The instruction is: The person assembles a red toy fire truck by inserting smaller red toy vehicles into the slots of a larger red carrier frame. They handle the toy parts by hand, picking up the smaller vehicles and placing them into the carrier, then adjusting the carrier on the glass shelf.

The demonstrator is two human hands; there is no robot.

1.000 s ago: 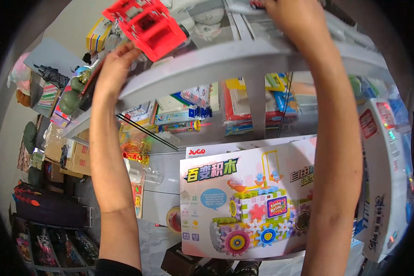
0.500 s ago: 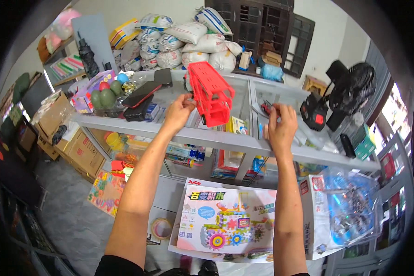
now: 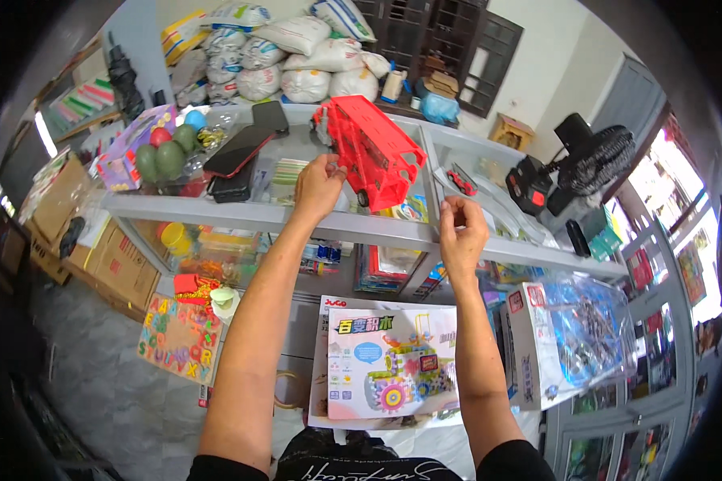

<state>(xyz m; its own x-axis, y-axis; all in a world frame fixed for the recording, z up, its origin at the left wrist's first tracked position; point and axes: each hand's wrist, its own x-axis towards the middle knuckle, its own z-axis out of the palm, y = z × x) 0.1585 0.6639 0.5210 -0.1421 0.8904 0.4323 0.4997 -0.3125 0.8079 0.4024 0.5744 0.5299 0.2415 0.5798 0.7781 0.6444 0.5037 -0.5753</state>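
Note:
My left hand (image 3: 319, 189) is closed on the lower left side of a red plastic toy car-carrier truck (image 3: 375, 152). The truck has slotted sides and black wheels and sits tilted over the glass counter top. At the counter's front rail is my right hand (image 3: 463, 236), its fingers loosely bent, the thumb a little apart, and nothing visible in them. Just beyond its fingertips lies a small red toy car (image 3: 462, 181) on the glass, beside a clear plastic piece (image 3: 497, 204).
Phones (image 3: 245, 150), green egg shapes (image 3: 168, 160) and a purple box (image 3: 140, 144) occupy the counter's left. A black fan (image 3: 598, 160) stands at its right. Below are a toy-block box (image 3: 393, 365), a blue-windowed package (image 3: 590, 333) and a letter board (image 3: 180, 341). Sacks (image 3: 305, 60) are piled behind.
The red truck has turned so its rear end points more to the right. My right hand has drawn back from the small toy car, which now lies in plain view. The head view has shifted.

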